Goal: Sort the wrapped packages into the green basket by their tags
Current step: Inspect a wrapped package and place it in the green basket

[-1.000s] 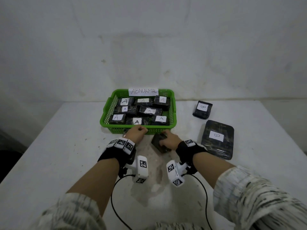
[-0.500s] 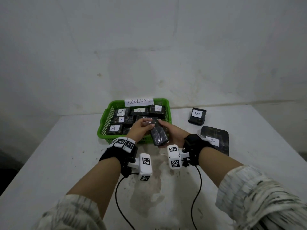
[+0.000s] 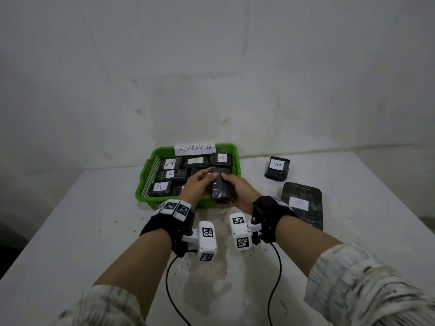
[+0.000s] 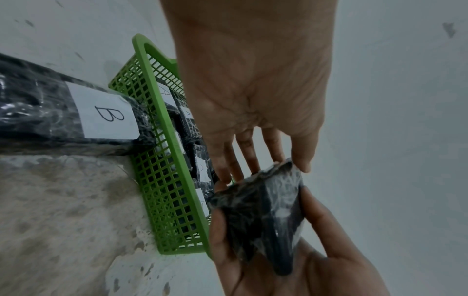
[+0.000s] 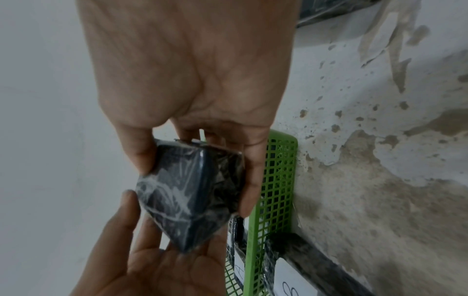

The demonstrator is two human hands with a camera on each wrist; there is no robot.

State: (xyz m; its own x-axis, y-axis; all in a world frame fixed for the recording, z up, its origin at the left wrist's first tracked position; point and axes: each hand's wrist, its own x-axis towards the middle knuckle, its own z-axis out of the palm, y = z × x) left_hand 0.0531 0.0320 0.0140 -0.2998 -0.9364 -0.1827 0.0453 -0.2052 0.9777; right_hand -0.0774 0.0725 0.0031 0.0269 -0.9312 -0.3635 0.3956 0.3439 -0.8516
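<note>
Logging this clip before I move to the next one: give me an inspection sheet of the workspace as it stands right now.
Surface: white table, stained and flaking near the front middle.
Job's things: green basket with an ABNORMAL sign, holding packages tagged A; held package, no tag visible on it; small B package and large B package on the table to the right of the basket.
Clutter: nothing seen.
Hands: left hand and right hand both grip the held package above the basket's front edge.
Cables: black cables hang from both wrist cameras.
Surroundings: bare, scuffed white wall.
</note>
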